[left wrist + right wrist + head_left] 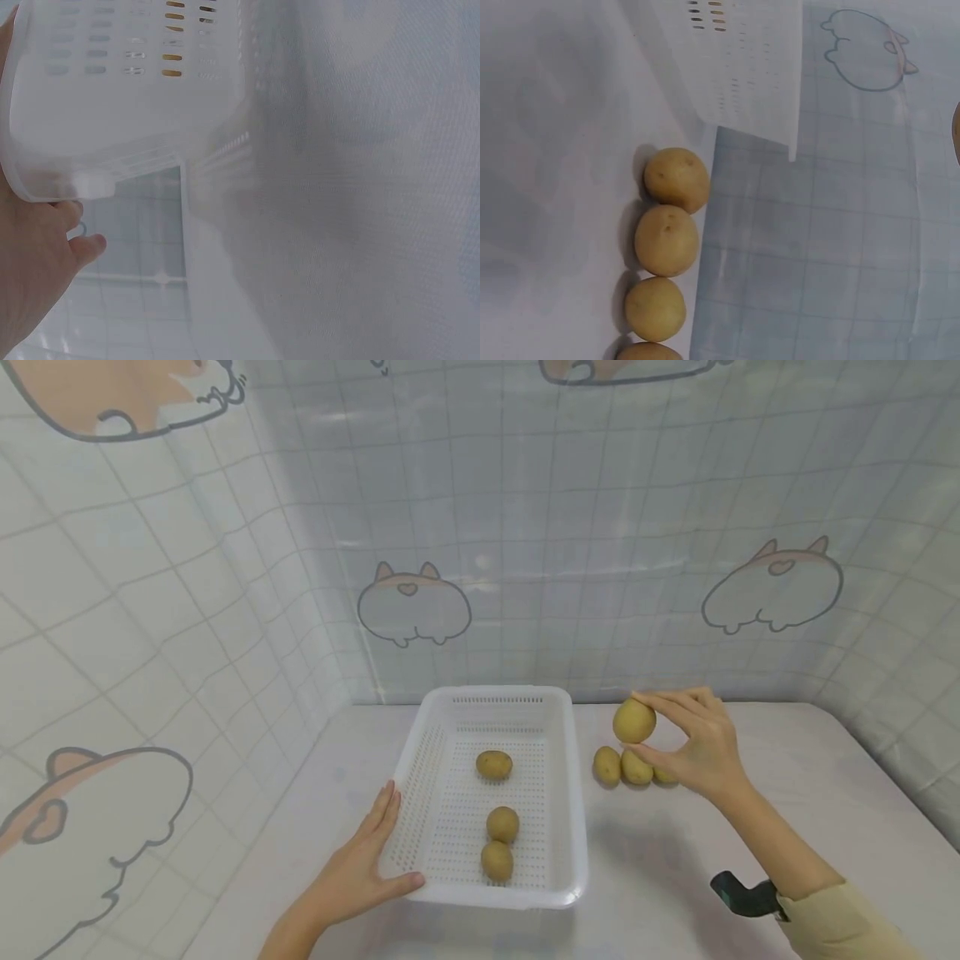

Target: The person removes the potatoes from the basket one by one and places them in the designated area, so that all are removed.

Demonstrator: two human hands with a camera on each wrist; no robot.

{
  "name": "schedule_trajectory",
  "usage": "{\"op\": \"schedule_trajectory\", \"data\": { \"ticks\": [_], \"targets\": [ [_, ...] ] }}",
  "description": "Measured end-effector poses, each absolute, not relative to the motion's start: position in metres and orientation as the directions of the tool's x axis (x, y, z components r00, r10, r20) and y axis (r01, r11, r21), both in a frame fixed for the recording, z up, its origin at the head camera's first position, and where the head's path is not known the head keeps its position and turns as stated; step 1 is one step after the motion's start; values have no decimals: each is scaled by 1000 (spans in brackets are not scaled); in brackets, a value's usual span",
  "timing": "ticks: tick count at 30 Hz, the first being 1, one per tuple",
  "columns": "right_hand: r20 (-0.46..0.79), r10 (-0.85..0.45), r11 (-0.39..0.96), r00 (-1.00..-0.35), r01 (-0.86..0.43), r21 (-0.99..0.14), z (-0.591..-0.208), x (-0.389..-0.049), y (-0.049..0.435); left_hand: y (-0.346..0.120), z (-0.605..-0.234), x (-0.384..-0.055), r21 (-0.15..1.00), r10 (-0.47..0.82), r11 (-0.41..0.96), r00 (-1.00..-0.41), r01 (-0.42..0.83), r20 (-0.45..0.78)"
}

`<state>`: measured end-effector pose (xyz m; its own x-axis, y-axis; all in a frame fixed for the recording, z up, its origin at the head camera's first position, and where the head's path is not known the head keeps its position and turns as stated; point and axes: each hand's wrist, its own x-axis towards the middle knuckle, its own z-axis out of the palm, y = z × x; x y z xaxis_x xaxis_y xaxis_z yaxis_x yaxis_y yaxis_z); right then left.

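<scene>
My right hand [697, 739] pinches a potato [633, 721] between thumb and fingers, raised above a row of potatoes to the right of the basket. A white perforated plastic basket [577, 827] stands in the middle; inside lie one potato [494, 765] near the centre and two more [497, 861] touching each other toward the front. At the basket's near left corner rests my left hand [360, 868], its fingers along the left side and its thumb on the front rim. In the left wrist view, part of this hand [37, 262] shows beside the basket wall [112, 112].
Several potatoes [667, 241] lie in a row on the white table [637, 893], right of the basket. Behind the table hangs a grid-patterned curtain [585, 610] with cartoon animals, and similar sheeting [187, 635] stands along the left side.
</scene>
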<state>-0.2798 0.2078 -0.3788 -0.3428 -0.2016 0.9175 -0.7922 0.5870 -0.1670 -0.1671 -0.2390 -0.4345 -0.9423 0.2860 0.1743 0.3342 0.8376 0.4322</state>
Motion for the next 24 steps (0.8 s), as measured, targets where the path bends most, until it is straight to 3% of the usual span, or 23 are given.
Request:
{"op": "schedule_trajectory", "data": {
  "ticks": [7,17,20,24],
  "targets": [
    [911,-204,593,-358,-785,-176,-389,-281,207,-239,-434,-168,437,281,838,-945,327,167],
    [870,-233,622,-434,-754,-210,-415,-283,207,-240,-437,-169,435,291,836,-943,333,162],
    [834,-271,648,-481,-732,-211,-424,-284,207,-240,-437,-169,439,288,837,-945,327,155],
    [744,-299,707,-597,-663,-248,-437,-284,207,-240,-436,-169,445,284,837,-948,319,146]
  ]
}}
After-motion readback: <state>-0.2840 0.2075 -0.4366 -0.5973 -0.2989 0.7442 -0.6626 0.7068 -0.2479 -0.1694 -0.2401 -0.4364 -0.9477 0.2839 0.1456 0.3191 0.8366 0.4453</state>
